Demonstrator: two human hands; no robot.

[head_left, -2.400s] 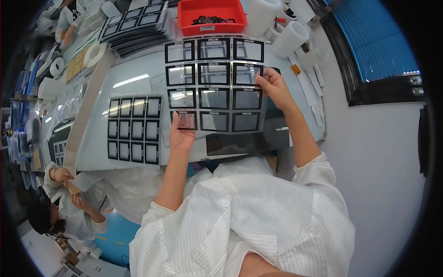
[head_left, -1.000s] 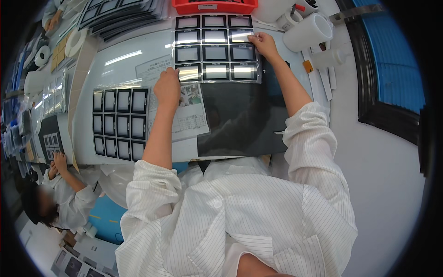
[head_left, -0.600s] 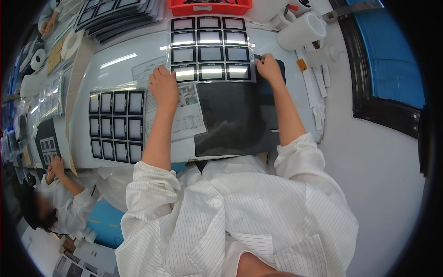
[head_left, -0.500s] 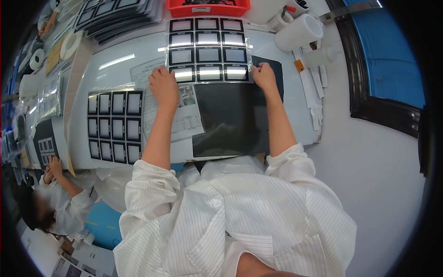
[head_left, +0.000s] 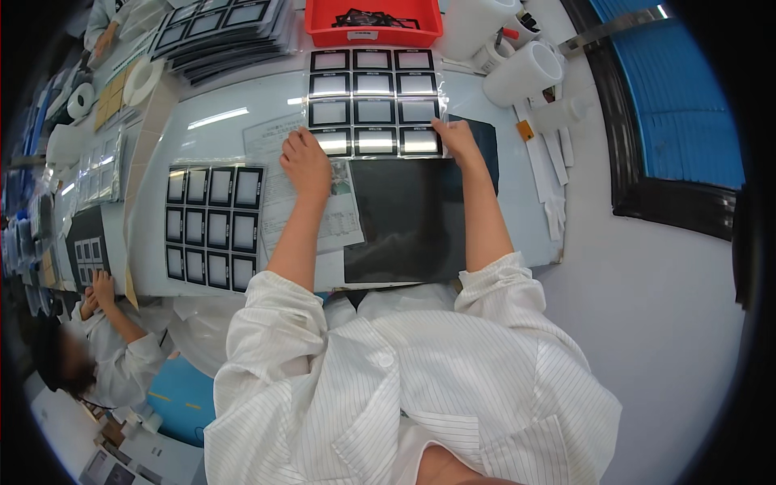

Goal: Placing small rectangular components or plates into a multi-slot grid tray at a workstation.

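A clear film sheet [head_left: 373, 119] bearing rows of black-framed, pale rectangular panels lies across the far part of the work table. My left hand [head_left: 307, 164] has its fingers closed on the sheet's near left corner. At the near right corner, my right hand [head_left: 458, 142] pinches the edge between thumb and fingers. Just below the sheet is a dark, glossy mat [head_left: 408, 226], partly covered by the sheet's near edge. Left of my left forearm rests a second similar panel sheet [head_left: 214, 226], turned sideways, over a printed paper [head_left: 279, 202].
A red tray [head_left: 373, 36] with small dark-framed pieces stands at the far edge. Stacked panel sheets [head_left: 218, 44] lie far left. White rolls [head_left: 524, 74] and paper strips [head_left: 552, 158] line the right side. At far left, a co-worker's hands [head_left: 99, 293] are over another mat.
The whole view has shifted slightly, moving the table down and right in the picture. Both my hands stay at the sheet's near corners, a little closer together.
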